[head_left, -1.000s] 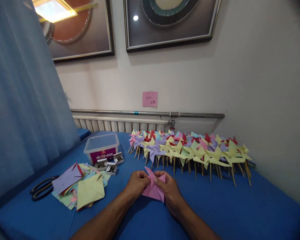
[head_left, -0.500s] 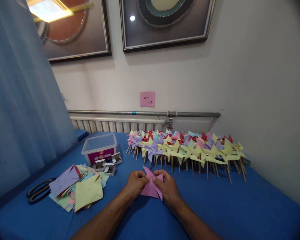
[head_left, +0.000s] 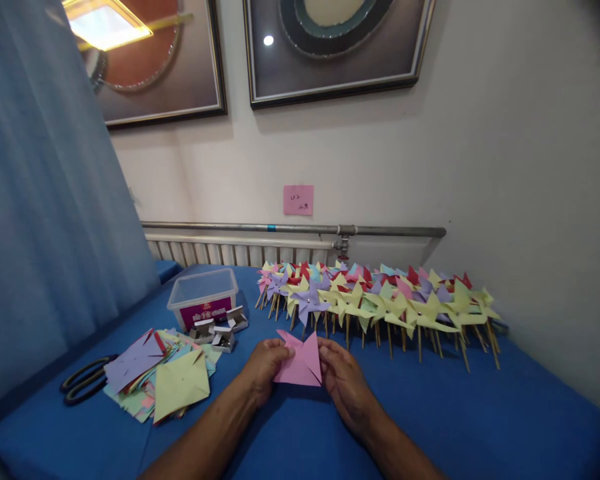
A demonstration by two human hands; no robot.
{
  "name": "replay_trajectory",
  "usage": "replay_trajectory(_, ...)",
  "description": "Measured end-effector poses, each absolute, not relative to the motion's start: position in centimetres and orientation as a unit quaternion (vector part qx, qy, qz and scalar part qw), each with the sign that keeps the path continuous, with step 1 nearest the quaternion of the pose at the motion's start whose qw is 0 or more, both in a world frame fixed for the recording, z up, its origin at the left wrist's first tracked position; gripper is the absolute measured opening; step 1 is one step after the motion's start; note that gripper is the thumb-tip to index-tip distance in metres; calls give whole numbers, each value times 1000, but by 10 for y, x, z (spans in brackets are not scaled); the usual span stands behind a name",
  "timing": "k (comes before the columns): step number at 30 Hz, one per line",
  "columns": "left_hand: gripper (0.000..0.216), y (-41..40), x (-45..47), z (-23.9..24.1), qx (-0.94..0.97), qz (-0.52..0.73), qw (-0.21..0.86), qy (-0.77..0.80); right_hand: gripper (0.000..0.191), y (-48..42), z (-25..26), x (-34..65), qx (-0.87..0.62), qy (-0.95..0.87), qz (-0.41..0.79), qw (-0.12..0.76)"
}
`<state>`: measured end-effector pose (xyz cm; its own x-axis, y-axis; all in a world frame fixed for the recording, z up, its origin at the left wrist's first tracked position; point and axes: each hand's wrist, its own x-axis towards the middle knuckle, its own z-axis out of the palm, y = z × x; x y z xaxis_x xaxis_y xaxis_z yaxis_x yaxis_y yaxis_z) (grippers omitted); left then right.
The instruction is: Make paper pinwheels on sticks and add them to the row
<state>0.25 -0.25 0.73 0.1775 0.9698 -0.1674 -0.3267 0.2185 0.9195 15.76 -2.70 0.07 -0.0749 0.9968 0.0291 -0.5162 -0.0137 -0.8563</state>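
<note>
A pink paper square point(head_left: 304, 369) with slits cut in from its corners is held up over the blue cloth, its top corners standing up as points. My left hand point(head_left: 266, 368) pinches it on the left, thumb on the near face. At the right edge, my right hand point(head_left: 343, 380) has its thumb and fingertips closed on the paper; part of that grip is hidden. Left of my hands lies a pile of coloured paper pieces, with a cut yellow square point(head_left: 181, 385) and a purple one point(head_left: 135, 360) on top.
Black-handled scissors point(head_left: 85, 380) lie left of the pile. Behind it stand a clear plastic tub point(head_left: 203, 293) and several small open boxes point(head_left: 223, 339) with small metal bits. Rows of paper pinwheels on sticks point(head_left: 387, 309) stand at the back right, before a radiator pipe point(head_left: 395, 231).
The pink paper has flattened out and turned more toward me. My right thumb has moved off its middle to the right edge, and the right hand has shifted slightly right.
</note>
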Motion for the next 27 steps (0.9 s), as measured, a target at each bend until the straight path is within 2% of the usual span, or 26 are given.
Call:
replay_trajectory(6,26,1,-2,7,369,496,686,383,38,-31,-1,156,-294,-416,655,558)
replay_trajectory(10,26,2,1,0,406,498,639,423,43,-22,-17,153,-306,-447,619,569)
replay_trajectory(15,25,2,7,-5,451,492,585,460,51,-12,-30,154,-391,-444,560,579)
replay_trajectory(27,25,-4,11,-4,464,481,590,453,48,-15,-22,152,-448,-441,524,575)
